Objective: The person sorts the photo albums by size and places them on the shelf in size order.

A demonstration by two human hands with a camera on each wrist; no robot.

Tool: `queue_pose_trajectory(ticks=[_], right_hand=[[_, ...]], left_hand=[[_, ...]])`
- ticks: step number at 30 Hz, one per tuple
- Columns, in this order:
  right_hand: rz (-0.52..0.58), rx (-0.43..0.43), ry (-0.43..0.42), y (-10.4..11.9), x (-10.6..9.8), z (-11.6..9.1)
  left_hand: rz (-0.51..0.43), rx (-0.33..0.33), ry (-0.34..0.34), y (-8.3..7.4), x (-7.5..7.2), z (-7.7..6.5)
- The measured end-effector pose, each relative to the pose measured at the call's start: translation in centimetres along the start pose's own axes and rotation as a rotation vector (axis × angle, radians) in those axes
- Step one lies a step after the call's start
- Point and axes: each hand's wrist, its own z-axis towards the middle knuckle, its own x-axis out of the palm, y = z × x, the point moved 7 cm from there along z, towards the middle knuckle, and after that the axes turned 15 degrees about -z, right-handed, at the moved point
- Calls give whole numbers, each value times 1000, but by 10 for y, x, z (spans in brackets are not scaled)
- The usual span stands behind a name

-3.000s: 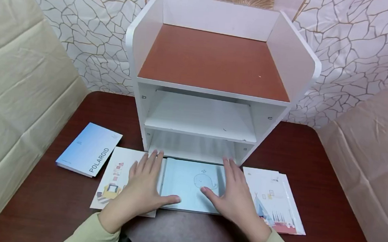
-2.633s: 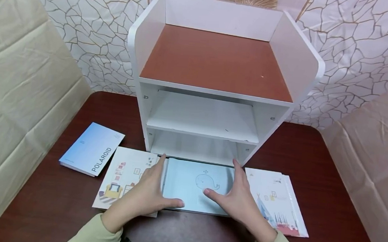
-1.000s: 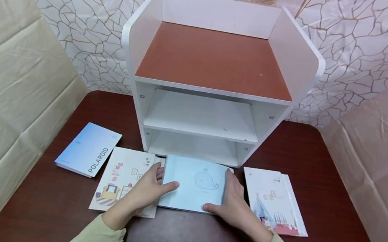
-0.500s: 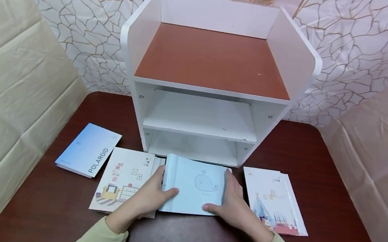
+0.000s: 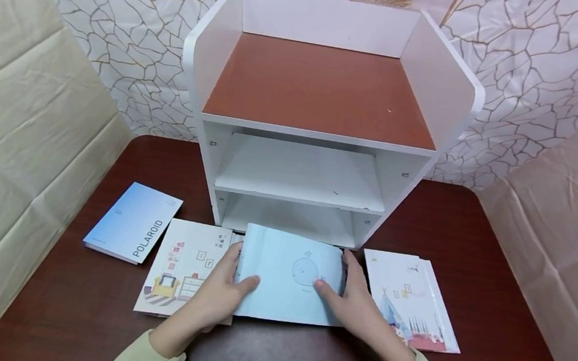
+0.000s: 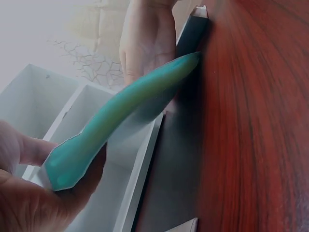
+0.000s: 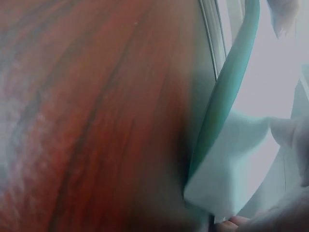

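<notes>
A light blue book (image 5: 276, 288) with a line-drawn whale on its cover is between my two hands, in front of the shelf unit (image 5: 322, 92). My left hand (image 5: 217, 294) grips its left end, thumb on the cover and fingers underneath. On the right end my right hand (image 5: 360, 310) does the same, its thumb beside the whale. The left wrist view has the book (image 6: 116, 111) edge-on, bowed and slanting, its left end raised off the dark red table (image 6: 256, 125). In the right wrist view the book's right end (image 7: 236, 169) is close over the tabletop.
Left of the blue book lies a white illustrated book (image 5: 184, 251), on others. Further left is a blue-and-white book (image 5: 132, 224) marked POLAROID. White illustrated books (image 5: 403, 293) lie at the right. The unit's lower shelves (image 5: 300, 173) face me. Cloth-covered panels (image 5: 557, 244) flank the table.
My hands, at first spread flat over the blue book, have curled round its two ends. Its left end has come up and the book tilts. The other books stay put.
</notes>
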Motion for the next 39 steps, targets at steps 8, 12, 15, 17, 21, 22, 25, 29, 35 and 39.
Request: queue_pose_trajectory(ticks=[8,12,15,17,21,22,25,29,35,39], right_hand=[[167,38,-46,-4,-8,-2],[247,49,-38,-4,-9,-2],[303,68,-21,-4,-8,-3],[357,76,-18,-3,-8,-4],[420,90,-49,-1,-9,-5],[427,95,-63,-1,-9,-6],[431,106,-101,-1,-11,-5],[466,98,-130,-2,-12,-5],[531,72,-145,-4,-13,-7],[533,43,-162,-4,-15,-8]], left_hand=[[-198,50,-13,-7,-4,-3],[-258,77,-27,-9,-6,-5],[-288,96,-26,-12,-7,-6],[-303,112,-22,-14,-8,-6],[-313,147,-7,-17,-10,-6],[-316,153,-6,-17,-11,-6],[-326,166,1,-17,-12,-6],[-336,179,7,-17,-13,-5],[-330,183,2,-16,-14,-5],[-320,180,-4,-15,-13,-5]])
